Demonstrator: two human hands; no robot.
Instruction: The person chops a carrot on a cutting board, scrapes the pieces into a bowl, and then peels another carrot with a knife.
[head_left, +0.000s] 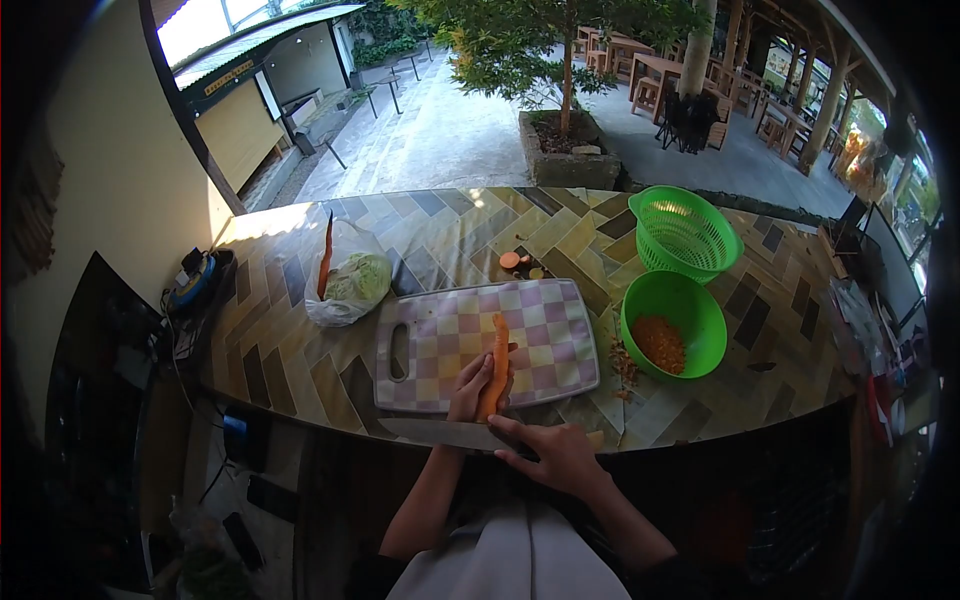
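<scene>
An orange carrot (499,362) stands nearly lengthwise over the lower part of the checkered cutting board (440,345). My left hand (470,388) is wrapped round its lower part. Across the near end of the carrot lies a wide knife blade (440,432), pointing left. My right hand (548,454) is closed at the knife's right end, and the handle is hidden by the fingers. To the right of the board, a green bowl (712,345) holds small orange bits. Carrot end pieces (510,260) rest beyond the board.
A plastic bag (340,307) with pale shredded vegetable and a thin carrot is at the left. Behind the bowl stands a green colander (685,230). Orange scraps (624,368) lie beside the board. Cables and a power strip (192,285) sit at the left edge.
</scene>
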